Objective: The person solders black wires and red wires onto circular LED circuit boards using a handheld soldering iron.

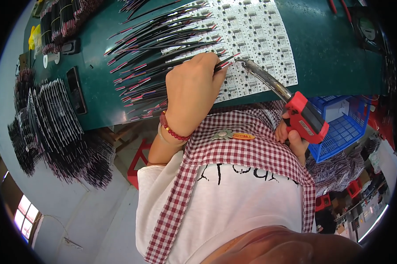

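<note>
Our left hand [193, 90] pinched thin red-tipped black wires [225, 61] against the white panel of small circuit boards [255, 31]. Our right hand [293, 136] gripped a red pistol-style soldering iron [295, 110] over the green counter [330, 48].

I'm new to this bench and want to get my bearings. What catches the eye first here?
The red soldering gun in the right hand, its metal tip reaching the white circuit panel on the green table. At centre, the left hand presses down black wires with red ends, fanned leftward.

White shirt, red-and-white checked apron, red bead bracelet [174, 130] on the left wrist.
</note>
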Available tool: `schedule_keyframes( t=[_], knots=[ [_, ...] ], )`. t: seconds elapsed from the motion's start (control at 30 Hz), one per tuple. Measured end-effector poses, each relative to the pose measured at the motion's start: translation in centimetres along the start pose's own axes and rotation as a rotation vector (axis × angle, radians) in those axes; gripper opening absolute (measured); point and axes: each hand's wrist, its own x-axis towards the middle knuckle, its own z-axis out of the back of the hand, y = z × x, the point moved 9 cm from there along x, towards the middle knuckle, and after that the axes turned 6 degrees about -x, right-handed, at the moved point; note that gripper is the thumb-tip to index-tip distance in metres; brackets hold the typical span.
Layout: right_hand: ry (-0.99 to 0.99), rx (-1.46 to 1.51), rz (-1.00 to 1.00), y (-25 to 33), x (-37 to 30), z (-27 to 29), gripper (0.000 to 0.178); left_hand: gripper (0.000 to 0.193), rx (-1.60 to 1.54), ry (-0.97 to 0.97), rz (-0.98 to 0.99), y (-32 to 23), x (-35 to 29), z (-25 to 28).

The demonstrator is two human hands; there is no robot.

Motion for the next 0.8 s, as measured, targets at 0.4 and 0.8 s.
schedule_keyframes(
  t=[0.4, 0.8],
  knots=[
    [-0.045, -0.038, -0.049, -0.9, -0.5, 0.8, 0.050, 0.021, 0.060, 0.064, 0.010, 0.0, 0.8, -0.3],
    [-0.057, -0.089, 0.022, 0.0, -0.6, 0.5, 0.052, 0.020, 0.111, 0.082, -0.002, -0.1, 1.0, -0.4]
  ],
)
